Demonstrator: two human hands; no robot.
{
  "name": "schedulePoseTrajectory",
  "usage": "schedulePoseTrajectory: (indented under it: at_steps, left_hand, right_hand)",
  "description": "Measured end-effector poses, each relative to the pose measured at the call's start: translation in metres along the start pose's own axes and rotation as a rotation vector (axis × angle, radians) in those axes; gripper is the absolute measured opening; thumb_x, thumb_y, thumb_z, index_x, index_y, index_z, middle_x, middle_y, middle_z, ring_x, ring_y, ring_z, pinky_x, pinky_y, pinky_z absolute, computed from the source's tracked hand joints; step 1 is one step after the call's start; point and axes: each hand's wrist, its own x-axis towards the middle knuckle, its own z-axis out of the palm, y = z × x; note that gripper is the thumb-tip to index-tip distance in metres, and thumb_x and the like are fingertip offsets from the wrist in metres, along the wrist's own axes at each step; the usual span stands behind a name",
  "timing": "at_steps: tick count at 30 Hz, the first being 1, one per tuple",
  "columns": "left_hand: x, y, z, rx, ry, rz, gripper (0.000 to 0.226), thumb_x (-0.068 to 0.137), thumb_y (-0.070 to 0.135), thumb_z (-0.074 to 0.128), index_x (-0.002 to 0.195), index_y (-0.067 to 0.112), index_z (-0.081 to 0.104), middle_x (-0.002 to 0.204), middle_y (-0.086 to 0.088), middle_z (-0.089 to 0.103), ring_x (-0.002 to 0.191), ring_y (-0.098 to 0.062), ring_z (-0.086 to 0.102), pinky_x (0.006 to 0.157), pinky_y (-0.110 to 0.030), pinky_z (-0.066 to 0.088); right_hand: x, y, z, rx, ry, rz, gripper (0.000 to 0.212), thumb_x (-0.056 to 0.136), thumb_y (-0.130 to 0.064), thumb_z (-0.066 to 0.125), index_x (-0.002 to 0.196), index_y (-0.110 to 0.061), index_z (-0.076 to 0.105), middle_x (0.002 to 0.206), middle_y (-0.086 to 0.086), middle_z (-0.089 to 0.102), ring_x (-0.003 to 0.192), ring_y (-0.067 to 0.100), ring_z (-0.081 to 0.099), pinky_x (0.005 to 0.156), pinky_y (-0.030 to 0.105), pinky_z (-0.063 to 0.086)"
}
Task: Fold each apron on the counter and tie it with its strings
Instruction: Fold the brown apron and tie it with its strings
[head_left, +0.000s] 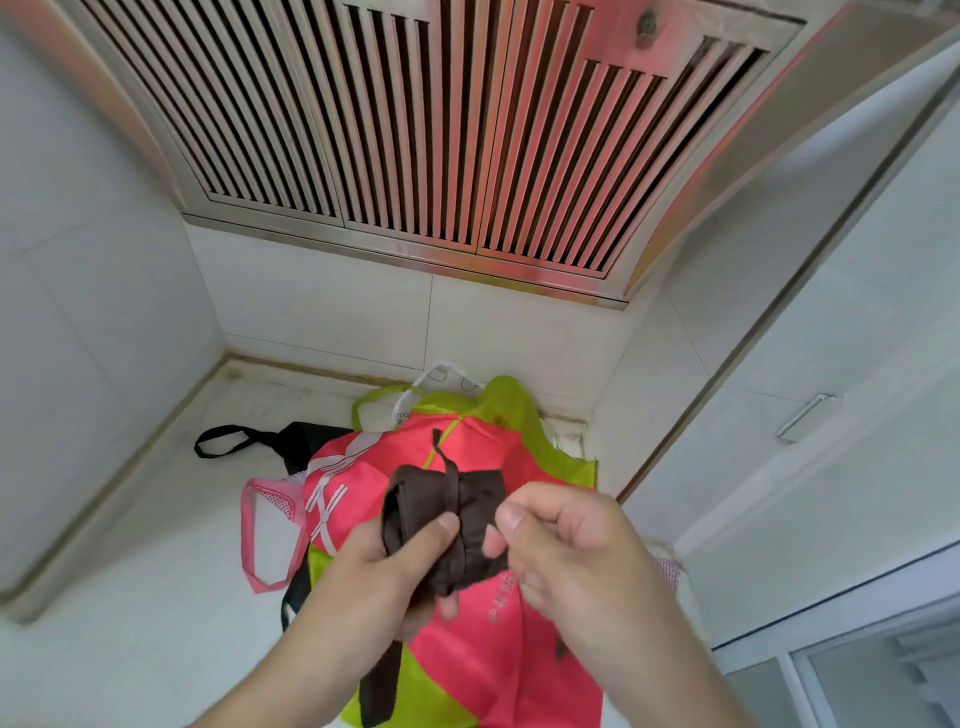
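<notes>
A dark brown apron (426, 499), rolled into a small bundle with a string wound round its middle, is held up above the counter. My left hand (384, 571) grips the bundle from below, thumb pressed on its front. My right hand (561, 540) pinches the string at the bundle's right side. One string end sticks up from the top of the bundle. Under my hands lies a heap of unfolded aprons: a pink one (498, 649), a lime green one (504, 400) and a black one (291, 439).
The white counter (156, 597) sits in a tiled corner, with walls to the left and behind. A slatted metal range hood (415, 130) hangs overhead. A white cabinet door with a metal handle (808, 415) stands at the right. A pink strap loop (260, 540) lies left of the heap.
</notes>
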Motion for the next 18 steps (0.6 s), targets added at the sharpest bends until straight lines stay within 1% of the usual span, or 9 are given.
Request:
schedulePoseTrajectory:
  at_steps: [3, 4, 6, 8, 10, 12, 14, 16, 18]
  left_hand:
    - [0.000, 0.007, -0.002, -0.119, 0.043, 0.037, 0.044, 0.098, 0.031, 0.062, 0.058, 0.014, 0.059, 0.052, -0.013, 0.039, 0.048, -0.017, 0.019, 0.052, -0.030, 0.013]
    - [0.000, 0.010, -0.004, -0.166, 0.047, 0.033, 0.042, 0.098, 0.031, 0.061, 0.060, 0.012, 0.060, 0.053, -0.012, 0.038, 0.050, -0.017, 0.016, 0.053, -0.033, 0.011]
    - [-0.001, 0.015, -0.008, -0.259, 0.022, 0.019, 0.035, 0.097, 0.032, 0.061, 0.079, 0.003, 0.064, 0.056, -0.016, 0.044, 0.047, -0.017, 0.017, 0.050, -0.032, 0.012]
    - [-0.002, 0.019, -0.011, -0.327, -0.025, -0.007, 0.036, 0.098, 0.033, 0.060, 0.096, -0.002, 0.065, 0.059, -0.016, 0.046, 0.045, -0.016, 0.020, 0.046, -0.027, 0.016]
    - [-0.004, 0.020, -0.013, -0.378, -0.086, -0.034, 0.036, 0.096, 0.035, 0.059, 0.094, 0.000, 0.068, 0.054, -0.012, 0.044, 0.042, -0.012, 0.020, 0.043, -0.024, 0.015]
    - [-0.005, 0.017, -0.015, -0.426, -0.149, -0.062, 0.034, 0.095, 0.037, 0.064, 0.088, 0.004, 0.071, 0.047, -0.005, 0.042, 0.040, -0.010, 0.020, 0.045, -0.026, 0.011]
    - [-0.005, 0.012, -0.020, -0.462, -0.242, -0.086, 0.037, 0.091, 0.040, 0.074, 0.088, 0.003, 0.072, 0.044, -0.002, 0.038, 0.039, -0.010, 0.019, 0.047, -0.029, 0.010]
    - [-0.005, 0.005, -0.024, -0.450, -0.330, -0.126, 0.044, 0.080, 0.042, 0.081, 0.088, 0.000, 0.073, 0.047, -0.002, 0.038, 0.039, -0.012, 0.022, 0.047, -0.030, 0.011]
    - [-0.005, -0.002, -0.026, -0.401, -0.368, -0.163, 0.054, 0.073, 0.039, 0.088, 0.100, -0.005, 0.075, 0.063, -0.014, 0.044, 0.046, -0.011, 0.034, 0.050, -0.029, 0.013]
  right_hand:
    - [-0.011, 0.012, 0.021, 0.126, -0.048, 0.022, 0.026, 0.088, -0.030, 0.056, 0.073, -0.014, 0.071, 0.049, 0.002, 0.046, 0.042, 0.012, 0.034, 0.044, 0.021, 0.028]
    - [-0.013, 0.018, 0.025, 0.177, -0.076, 0.043, 0.025, 0.088, -0.028, 0.057, 0.073, -0.014, 0.071, 0.049, 0.006, 0.045, 0.040, 0.012, 0.034, 0.043, 0.020, 0.028]
    - [-0.016, 0.030, 0.027, 0.272, -0.135, 0.079, 0.024, 0.091, -0.026, 0.059, 0.073, -0.015, 0.071, 0.049, 0.008, 0.044, 0.039, 0.011, 0.032, 0.043, 0.019, 0.027]
    - [-0.018, 0.043, 0.025, 0.355, -0.210, 0.134, 0.025, 0.094, -0.028, 0.061, 0.077, -0.013, 0.070, 0.051, 0.008, 0.044, 0.041, 0.011, 0.030, 0.045, 0.022, 0.025]
    - [-0.019, 0.056, 0.020, 0.413, -0.261, 0.217, 0.026, 0.096, -0.030, 0.064, 0.078, -0.011, 0.068, 0.054, 0.007, 0.044, 0.045, 0.011, 0.029, 0.046, 0.026, 0.022]
    - [-0.017, 0.068, 0.013, 0.474, -0.288, 0.286, 0.027, 0.093, -0.030, 0.070, 0.078, -0.008, 0.066, 0.055, 0.007, 0.042, 0.045, 0.011, 0.030, 0.047, 0.027, 0.021]
    - [-0.012, 0.077, 0.006, 0.561, -0.279, 0.337, 0.028, 0.085, -0.028, 0.078, 0.076, -0.005, 0.064, 0.054, 0.005, 0.040, 0.042, 0.010, 0.030, 0.046, 0.024, 0.021]
    - [-0.007, 0.084, -0.002, 0.667, -0.222, 0.387, 0.033, 0.075, -0.023, 0.086, 0.076, -0.001, 0.061, 0.052, 0.005, 0.038, 0.039, 0.009, 0.030, 0.044, 0.019, 0.022]
    - [-0.003, 0.083, -0.009, 0.730, -0.144, 0.405, 0.041, 0.064, -0.020, 0.092, 0.076, 0.001, 0.059, 0.051, 0.004, 0.036, 0.037, 0.009, 0.029, 0.041, 0.016, 0.023]
